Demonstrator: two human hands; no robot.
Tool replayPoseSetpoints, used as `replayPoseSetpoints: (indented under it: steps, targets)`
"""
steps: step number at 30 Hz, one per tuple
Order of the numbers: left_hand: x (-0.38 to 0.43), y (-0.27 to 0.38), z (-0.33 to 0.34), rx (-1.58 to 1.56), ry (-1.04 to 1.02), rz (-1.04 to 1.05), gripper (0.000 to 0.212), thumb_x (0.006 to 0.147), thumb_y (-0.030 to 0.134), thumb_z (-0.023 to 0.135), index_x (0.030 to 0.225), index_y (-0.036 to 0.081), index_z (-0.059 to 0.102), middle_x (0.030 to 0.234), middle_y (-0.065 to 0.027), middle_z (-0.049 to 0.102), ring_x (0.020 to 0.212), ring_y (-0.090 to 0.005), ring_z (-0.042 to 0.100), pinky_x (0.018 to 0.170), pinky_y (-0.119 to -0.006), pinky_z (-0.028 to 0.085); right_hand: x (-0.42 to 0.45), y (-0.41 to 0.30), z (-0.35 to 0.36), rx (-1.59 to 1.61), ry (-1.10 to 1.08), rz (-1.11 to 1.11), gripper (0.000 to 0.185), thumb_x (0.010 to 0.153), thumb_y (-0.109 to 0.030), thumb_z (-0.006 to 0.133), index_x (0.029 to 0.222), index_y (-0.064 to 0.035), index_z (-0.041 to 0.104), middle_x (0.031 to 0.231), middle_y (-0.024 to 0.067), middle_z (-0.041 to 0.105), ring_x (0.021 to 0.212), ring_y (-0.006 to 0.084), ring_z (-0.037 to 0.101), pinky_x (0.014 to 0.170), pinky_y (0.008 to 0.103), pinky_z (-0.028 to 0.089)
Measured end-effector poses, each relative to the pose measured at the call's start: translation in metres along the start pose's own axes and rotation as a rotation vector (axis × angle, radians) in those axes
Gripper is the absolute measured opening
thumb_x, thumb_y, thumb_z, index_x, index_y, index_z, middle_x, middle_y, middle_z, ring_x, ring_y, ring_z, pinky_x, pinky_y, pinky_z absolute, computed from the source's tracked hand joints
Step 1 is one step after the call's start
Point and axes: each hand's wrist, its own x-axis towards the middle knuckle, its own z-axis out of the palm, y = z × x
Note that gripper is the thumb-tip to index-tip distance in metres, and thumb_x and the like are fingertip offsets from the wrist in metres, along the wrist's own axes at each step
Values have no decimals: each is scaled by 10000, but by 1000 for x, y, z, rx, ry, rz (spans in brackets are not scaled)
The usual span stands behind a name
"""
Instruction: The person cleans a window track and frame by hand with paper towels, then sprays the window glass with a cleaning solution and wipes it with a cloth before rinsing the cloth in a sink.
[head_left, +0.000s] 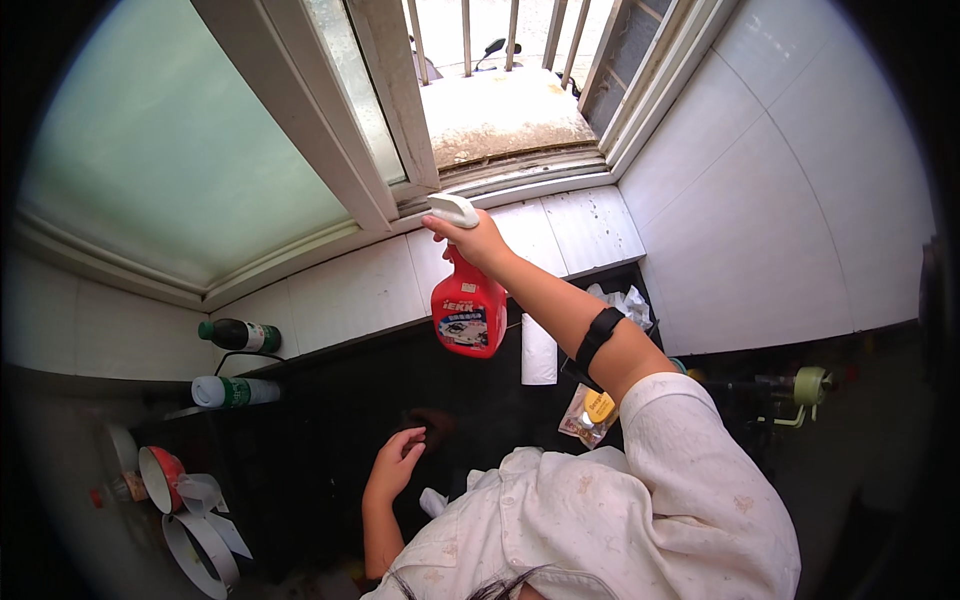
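My right hand (480, 238) grips the neck of a red plastic spray bottle (469, 315) under its white trigger head (454, 211). The bottle hangs upright in front of the tiled ledge (345, 289), its head close to the frame of the sliding window (375, 112). Printing and a picture cover the bottle's label. My left hand (395, 461) is held low in front of my body, over the dark countertop (360, 375). Its fingers are slightly bent and a little apart, with nothing visible in them.
A white paper roll (539, 349) and a printed sachet (589, 416) lie below my right arm. A dark bottle with a green cap (240, 335) and a white-and-green container (236, 391) stand at left, near a red bowl (161, 478). Metal bars (512, 34) cross the window opening.
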Motion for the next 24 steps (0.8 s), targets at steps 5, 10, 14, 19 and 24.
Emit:
replayPoseSetpoints:
  steps: [5, 10, 14, 19, 24]
  targets:
    - [7, 5, 0, 6, -15, 17, 432, 1246, 93, 796, 1673, 27, 793, 1590, -142, 862, 1466, -255, 820, 1254, -400, 637, 6, 4, -13, -39, 14, 40, 593, 1091, -547, 1037, 1331, -33, 867, 1067, 70, 861, 795, 178, 801, 736, 375, 690]
    - [6, -1, -9, 24, -3, -2, 430, 1241, 76, 793, 1667, 22, 795, 1593, -144, 862, 1472, -257, 819, 1254, -403, 641, 3, 6, -26, 18, 84, 66, 587, 1077, -571, 1043, 1281, -46, 878, 1066, 78, 868, 796, 187, 818, 725, 383, 689]
    - [11, 2, -8, 39, -5, 31, 417, 1231, 84, 811, 1645, 33, 814, 1572, -164, 857, 1427, -277, 835, 1228, -409, 664, -1, 14, -65, 33, 267, 122, 646, 1058, -626, 1035, 1287, -43, 880, 1080, 75, 872, 793, 204, 829, 726, 394, 681]
    - [15, 12, 2, 36, 2, -7, 413, 1226, 74, 814, 1637, 39, 823, 1541, -157, 868, 1414, -272, 840, 1221, -407, 665, -15, 35, -173, 74, 646, 96, 594, 1067, -579, 1042, 1249, -43, 864, 1033, 69, 845, 764, 196, 814, 713, 385, 671]
    - [27, 9, 4, 51, -34, -8, 409, 1222, 75, 818, 1630, 38, 827, 1529, -152, 873, 1407, -268, 843, 1213, -403, 666, -37, 8, -260, 44, 954, 17, 646, 1028, -594, 1052, 1279, -30, 862, 1027, 90, 866, 766, 234, 829, 783, 430, 671]
